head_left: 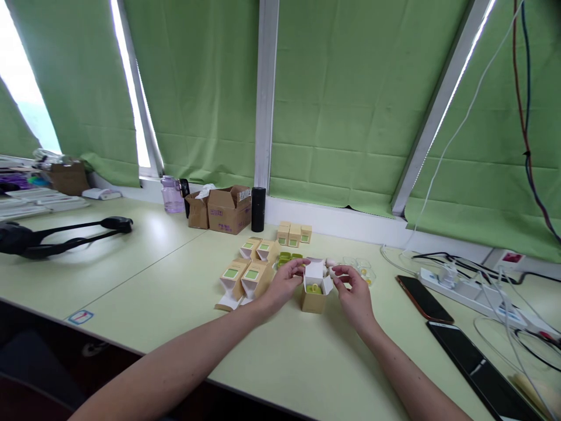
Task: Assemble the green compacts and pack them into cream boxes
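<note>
A small cardboard box [313,303] stands upright in front of me with its white-lined lid raised and side flaps spread. A yellow-green item with a loop on top [314,289] sits inside it. My left hand [287,282] is at the box's left side, its bent fingers closed at the left flap. On the other side my right hand [354,295] has thumb and forefinger pinched at the right flap. Green cup-like pieces [286,258] lie behind my left hand. White rounded pieces [330,262] and clear trays with yellow bits [366,272] lie behind the box, partly hidden.
Several opened small boxes [255,279] stand left of my left hand, with closed ones [294,235] farther back. Larger cartons [228,209], a black cylinder [258,209] and a purple bottle [172,195] line the back. Phones [425,298] and a power strip [471,295] with cables lie right.
</note>
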